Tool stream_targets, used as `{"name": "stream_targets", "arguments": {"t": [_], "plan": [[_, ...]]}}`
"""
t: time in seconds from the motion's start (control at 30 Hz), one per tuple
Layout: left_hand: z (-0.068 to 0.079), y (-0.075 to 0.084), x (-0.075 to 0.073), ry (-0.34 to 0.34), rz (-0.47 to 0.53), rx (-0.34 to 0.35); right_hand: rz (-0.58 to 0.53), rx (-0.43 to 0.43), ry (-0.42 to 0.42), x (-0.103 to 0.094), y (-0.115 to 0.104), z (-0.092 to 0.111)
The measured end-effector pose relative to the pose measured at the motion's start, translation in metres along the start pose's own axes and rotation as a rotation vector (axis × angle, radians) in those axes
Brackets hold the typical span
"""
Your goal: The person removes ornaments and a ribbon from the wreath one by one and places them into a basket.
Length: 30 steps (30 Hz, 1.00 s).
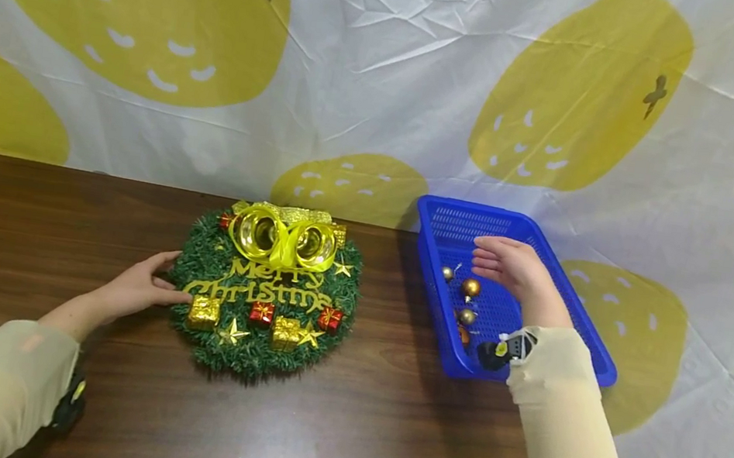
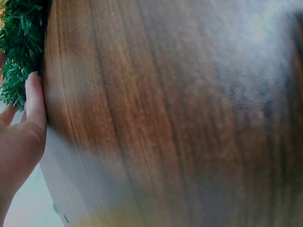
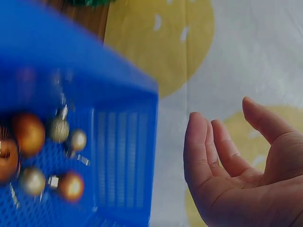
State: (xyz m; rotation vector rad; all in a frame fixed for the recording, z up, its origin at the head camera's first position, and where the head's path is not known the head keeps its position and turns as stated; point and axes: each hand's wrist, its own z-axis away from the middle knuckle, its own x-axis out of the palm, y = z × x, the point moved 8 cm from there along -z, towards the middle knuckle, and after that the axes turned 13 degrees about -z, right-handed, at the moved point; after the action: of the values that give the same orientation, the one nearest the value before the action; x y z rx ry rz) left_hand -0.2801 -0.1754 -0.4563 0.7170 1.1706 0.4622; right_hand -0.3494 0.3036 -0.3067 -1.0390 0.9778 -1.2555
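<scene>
A green Christmas wreath [image 1: 250,360] lies on the table, bearing gold bells, yellow "Merry Christmas" lettering, gold stars and small red and gold gift boxes. My left hand [image 1: 137,283] holds the wreath at its left edge, thumb and fingers apart with foliage between them. In the left wrist view, the thumb [image 2: 35,101] lies against the green tinsel [image 2: 21,38]. Over the blue basket [image 1: 579,321] hovers my right hand [image 1: 509,267], fingers loosely bent and holding nothing. Below it in the basket are several small bauble ornaments [image 3: 71,187], copper and pale gold.
The dark wooden table [image 1: 353,430] extends around the wreath, and the basket stands at its right side. A white cloth [image 1: 376,66] printed with yellow fruit hangs behind and to the right. The basket's raised rim [image 1: 425,292] faces the wreath.
</scene>
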Motion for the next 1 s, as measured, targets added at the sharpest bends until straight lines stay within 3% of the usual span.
{"name": "stream_targets", "arguments": {"t": [0.4, 0.73, 1.0], "plan": [[0.001, -0.006, -0.001, 0.003, -0.011, -0.015, 0.017, -0.011, -0.073, 0.076, 0.001, -0.018], [0.0, -0.006, -0.001, 0.002, 0.01, -0.008, 0.0, 0.07, -0.113, 0.131, 0.036, -0.04], [-0.003, -0.007, -0.001, 0.007, 0.001, -0.017, -0.046, 0.142, -0.111, 0.158, 0.066, -0.056]]}}
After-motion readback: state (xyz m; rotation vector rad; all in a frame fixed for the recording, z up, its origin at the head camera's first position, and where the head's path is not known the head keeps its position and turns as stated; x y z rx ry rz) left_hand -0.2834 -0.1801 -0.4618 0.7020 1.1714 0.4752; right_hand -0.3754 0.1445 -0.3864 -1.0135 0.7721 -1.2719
